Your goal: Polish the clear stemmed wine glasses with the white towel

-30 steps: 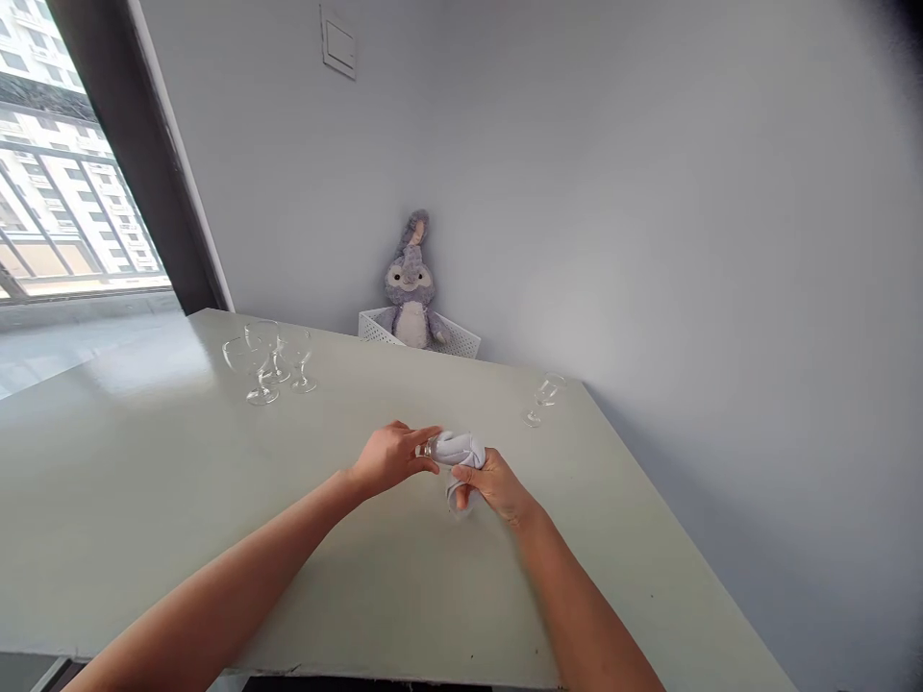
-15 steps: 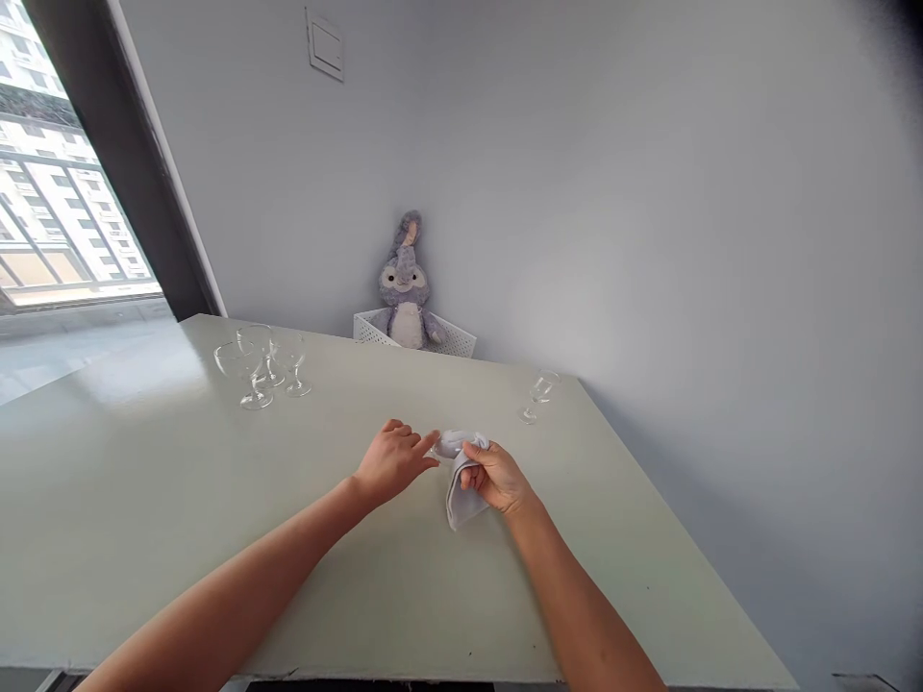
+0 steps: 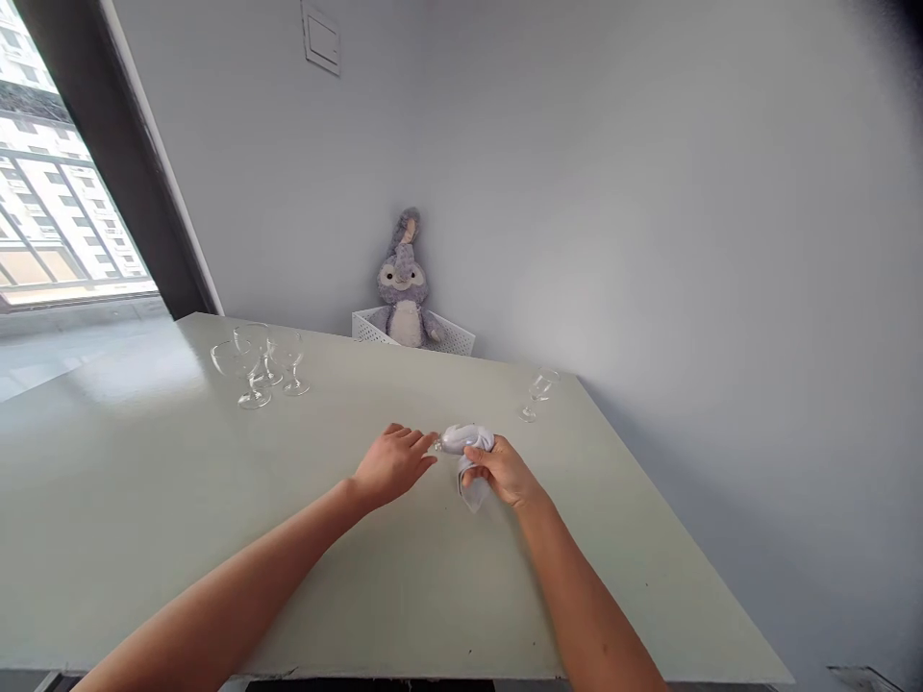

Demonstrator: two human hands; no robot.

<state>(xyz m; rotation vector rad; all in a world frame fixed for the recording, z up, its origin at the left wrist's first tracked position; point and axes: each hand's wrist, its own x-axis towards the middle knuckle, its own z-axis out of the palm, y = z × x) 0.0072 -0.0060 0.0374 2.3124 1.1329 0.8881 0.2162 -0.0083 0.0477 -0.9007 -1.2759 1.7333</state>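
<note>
A small stemmed glass [image 3: 452, 441] lies on its side in the air above the table, its foot end toward my left hand [image 3: 393, 465]. The left fingers are closed at the stem and foot, which they mostly hide. My right hand [image 3: 504, 471] grips a pale grey cloth [image 3: 474, 497], pressed into or around the glass's bowl; which of these I cannot tell. One corner of the cloth hangs below the right fingers. Farther off to the right, another stemmed glass [image 3: 540, 386] stands upright on the table.
On the left of the pale table [image 3: 346, 586] stand several clear stemmed glasses [image 3: 252, 375] close together. Behind the far edge, a grey plush rabbit [image 3: 404, 298] sits in a white perforated basket [image 3: 459, 338]. A wall runs along the right; a window [image 3: 64, 192] is at left.
My right hand has turned and shifted slightly right with the cloth, whose hanging corner is now shorter and narrower. The left hand stays at the glass's foot end.
</note>
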